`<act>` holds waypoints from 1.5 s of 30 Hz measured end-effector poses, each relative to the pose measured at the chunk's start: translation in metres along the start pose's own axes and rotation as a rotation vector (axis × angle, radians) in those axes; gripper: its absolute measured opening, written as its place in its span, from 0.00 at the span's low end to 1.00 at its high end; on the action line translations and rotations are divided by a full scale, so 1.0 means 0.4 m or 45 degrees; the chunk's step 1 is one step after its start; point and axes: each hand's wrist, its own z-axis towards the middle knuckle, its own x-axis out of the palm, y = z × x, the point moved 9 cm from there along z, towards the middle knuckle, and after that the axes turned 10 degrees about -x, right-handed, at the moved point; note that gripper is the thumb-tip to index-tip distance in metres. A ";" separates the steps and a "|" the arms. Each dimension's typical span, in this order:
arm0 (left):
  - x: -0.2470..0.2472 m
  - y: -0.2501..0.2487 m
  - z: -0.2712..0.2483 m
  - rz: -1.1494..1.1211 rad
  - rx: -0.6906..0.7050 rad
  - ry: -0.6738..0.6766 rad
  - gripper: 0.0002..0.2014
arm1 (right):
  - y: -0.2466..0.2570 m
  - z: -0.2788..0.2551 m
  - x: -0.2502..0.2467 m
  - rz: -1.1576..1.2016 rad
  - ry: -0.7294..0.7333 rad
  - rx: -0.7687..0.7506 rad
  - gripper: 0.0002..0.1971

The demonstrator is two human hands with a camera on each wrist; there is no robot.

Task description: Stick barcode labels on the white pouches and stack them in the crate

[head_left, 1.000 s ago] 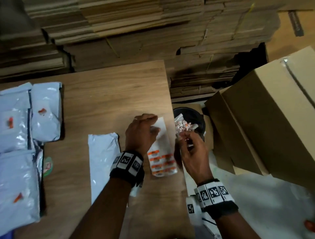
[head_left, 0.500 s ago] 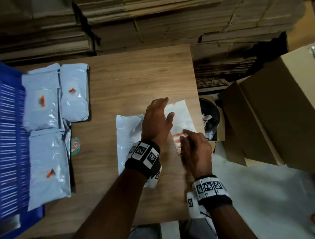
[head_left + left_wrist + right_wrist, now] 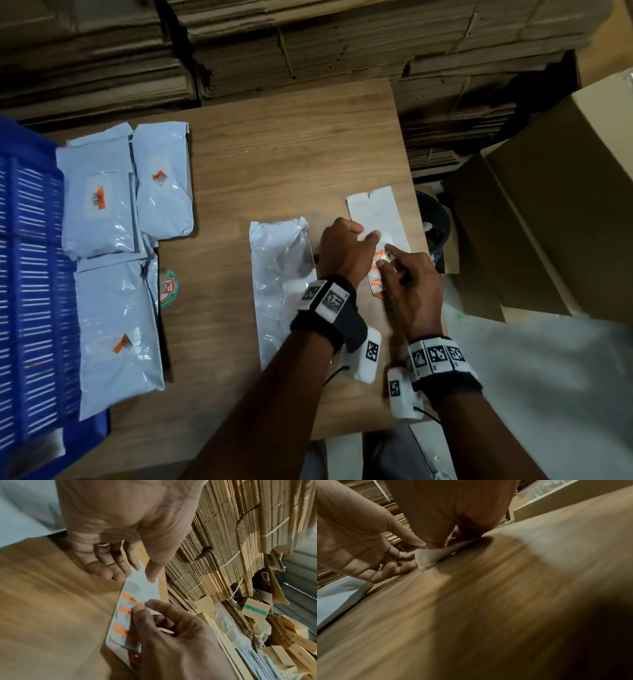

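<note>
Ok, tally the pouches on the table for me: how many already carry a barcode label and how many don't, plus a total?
Labelled white pouches: 3, at and, lying by the blue crate.
Unlabelled white pouch: 1, beside the left hand.
Total: 4 pouches visible; more may be hidden beneath the labelled ones.

The light is dim and warm. Sheen glints on the white pouches [image 3: 161,185] in the head view, whose edges bow outward. The left wrist view is fairly sharp, the bench [image 3: 505,601] in the right wrist view smears with blur and darkens at lower right
</note>
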 end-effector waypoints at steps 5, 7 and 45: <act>-0.016 0.033 -0.018 0.053 -0.126 0.038 0.19 | 0.001 -0.009 -0.007 0.016 -0.049 0.059 0.14; -0.009 0.049 -0.028 0.109 -0.118 0.085 0.14 | 0.000 -0.008 -0.011 0.037 -0.055 0.075 0.14; 0.060 -0.014 0.021 -0.108 0.038 0.304 0.16 | 0.002 -0.019 -0.032 0.222 -0.240 0.109 0.11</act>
